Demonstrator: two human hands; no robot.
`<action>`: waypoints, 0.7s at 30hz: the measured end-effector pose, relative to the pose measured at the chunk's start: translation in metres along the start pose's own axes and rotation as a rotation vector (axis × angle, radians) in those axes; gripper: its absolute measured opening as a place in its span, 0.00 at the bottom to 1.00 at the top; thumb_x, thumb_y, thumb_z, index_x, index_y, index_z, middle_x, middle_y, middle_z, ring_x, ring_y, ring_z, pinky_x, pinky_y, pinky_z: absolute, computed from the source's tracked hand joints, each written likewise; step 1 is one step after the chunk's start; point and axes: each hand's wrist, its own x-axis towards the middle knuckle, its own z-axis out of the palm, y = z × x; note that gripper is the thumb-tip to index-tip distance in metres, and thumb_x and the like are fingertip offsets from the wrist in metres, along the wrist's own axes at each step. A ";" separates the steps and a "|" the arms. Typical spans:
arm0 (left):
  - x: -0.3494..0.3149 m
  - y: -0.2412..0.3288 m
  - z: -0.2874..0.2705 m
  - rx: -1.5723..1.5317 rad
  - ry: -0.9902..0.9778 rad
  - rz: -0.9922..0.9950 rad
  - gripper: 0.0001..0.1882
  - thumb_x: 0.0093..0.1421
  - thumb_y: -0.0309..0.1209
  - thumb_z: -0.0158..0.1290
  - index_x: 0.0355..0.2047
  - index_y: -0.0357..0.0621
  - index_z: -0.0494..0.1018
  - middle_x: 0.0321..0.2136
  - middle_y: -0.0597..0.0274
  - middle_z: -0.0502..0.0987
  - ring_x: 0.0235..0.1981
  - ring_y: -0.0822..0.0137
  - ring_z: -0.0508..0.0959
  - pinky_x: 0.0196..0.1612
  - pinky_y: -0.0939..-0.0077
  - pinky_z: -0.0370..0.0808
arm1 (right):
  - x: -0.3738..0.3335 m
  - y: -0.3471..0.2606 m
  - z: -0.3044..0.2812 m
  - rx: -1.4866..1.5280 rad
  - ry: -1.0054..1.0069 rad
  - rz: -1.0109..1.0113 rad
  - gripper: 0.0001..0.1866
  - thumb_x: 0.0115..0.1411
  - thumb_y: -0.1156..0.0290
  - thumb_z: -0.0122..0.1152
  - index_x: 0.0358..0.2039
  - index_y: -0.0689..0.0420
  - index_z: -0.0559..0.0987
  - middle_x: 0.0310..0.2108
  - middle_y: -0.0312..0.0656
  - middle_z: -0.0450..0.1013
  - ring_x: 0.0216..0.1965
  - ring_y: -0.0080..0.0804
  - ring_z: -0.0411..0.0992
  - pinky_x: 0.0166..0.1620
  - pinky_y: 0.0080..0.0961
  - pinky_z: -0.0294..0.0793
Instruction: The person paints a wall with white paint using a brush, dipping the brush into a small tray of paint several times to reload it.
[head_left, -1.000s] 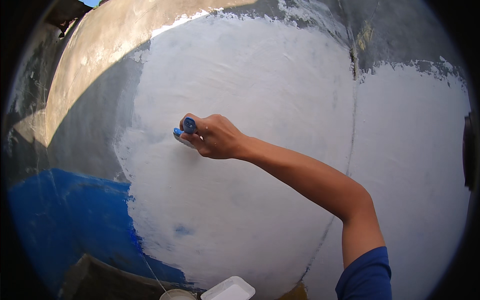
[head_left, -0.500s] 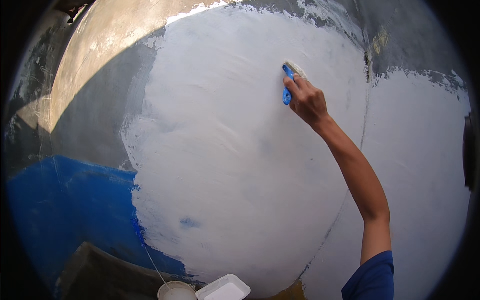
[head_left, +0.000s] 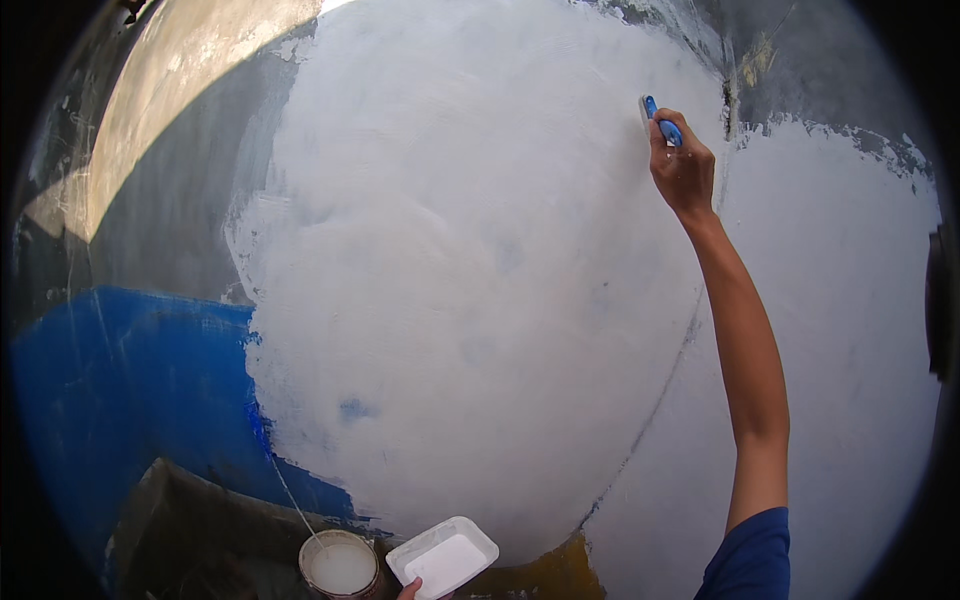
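My right hand (head_left: 684,170) is closed round the blue handle of a paintbrush (head_left: 669,131). The bristles rest against the white-painted wall (head_left: 450,250), high up and left of the corner line. At the bottom, fingers of my left hand (head_left: 411,590) show at the edge of a white rectangular tray (head_left: 490,549) with white paint in it. Most of that hand is hidden below the tray and the picture's edge. Left of the tray stands a round bucket (head_left: 304,568) holding whitish liquid, with a thin stick or wire leaning out of it.
Blue paint (head_left: 130,370) covers the lower left wall, with bare grey plaster (head_left: 170,210) above it. A dark ledge (head_left: 190,520) juts out at lower left. A second white wall section (head_left: 820,330) lies beyond the corner line (head_left: 655,415). Some dark object (head_left: 937,300) sits at the far right.
My right hand has moved the brush right and slightly up along the wall, turning it. The view has shifted down, so more of the tray and bucket shows, and left-hand fingers have appeared.
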 end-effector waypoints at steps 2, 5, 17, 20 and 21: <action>0.006 -0.004 -0.008 0.009 -0.012 0.016 0.28 0.62 0.34 0.46 0.61 0.37 0.57 0.56 0.50 0.68 0.56 0.51 0.70 0.56 0.47 0.68 | -0.019 0.012 0.007 -0.099 -0.086 -0.080 0.10 0.55 0.76 0.58 0.39 0.54 0.74 0.30 0.46 0.75 0.24 0.44 0.75 0.24 0.33 0.75; -0.001 -0.004 -0.014 -0.023 0.011 0.046 0.28 0.62 0.34 0.46 0.61 0.37 0.57 0.56 0.49 0.68 0.56 0.51 0.70 0.56 0.48 0.68 | -0.096 -0.071 0.018 -0.062 -0.211 -0.334 0.15 0.49 0.79 0.59 0.39 0.54 0.72 0.37 0.55 0.73 0.31 0.42 0.77 0.26 0.30 0.79; 0.000 -0.015 -0.029 0.075 -0.026 0.039 0.27 0.62 0.34 0.47 0.59 0.35 0.59 0.54 0.52 0.70 0.55 0.52 0.70 0.56 0.50 0.67 | 0.045 -0.036 0.023 0.026 -0.085 -0.125 0.06 0.61 0.71 0.54 0.39 0.55 0.73 0.25 0.49 0.75 0.24 0.46 0.76 0.24 0.38 0.75; -0.003 -0.011 -0.028 0.054 0.003 0.043 0.26 0.63 0.34 0.47 0.59 0.36 0.59 0.54 0.52 0.70 0.55 0.52 0.70 0.56 0.49 0.68 | 0.085 0.003 0.050 -0.243 -0.083 -0.061 0.06 0.62 0.70 0.52 0.39 0.54 0.73 0.26 0.49 0.76 0.25 0.49 0.76 0.27 0.41 0.76; -0.004 -0.008 -0.026 0.055 0.013 0.059 0.26 0.63 0.34 0.47 0.59 0.36 0.59 0.54 0.51 0.70 0.55 0.52 0.70 0.56 0.48 0.68 | 0.089 -0.006 0.062 -0.264 -0.094 -0.029 0.06 0.62 0.70 0.52 0.39 0.54 0.73 0.27 0.49 0.76 0.25 0.49 0.76 0.27 0.42 0.77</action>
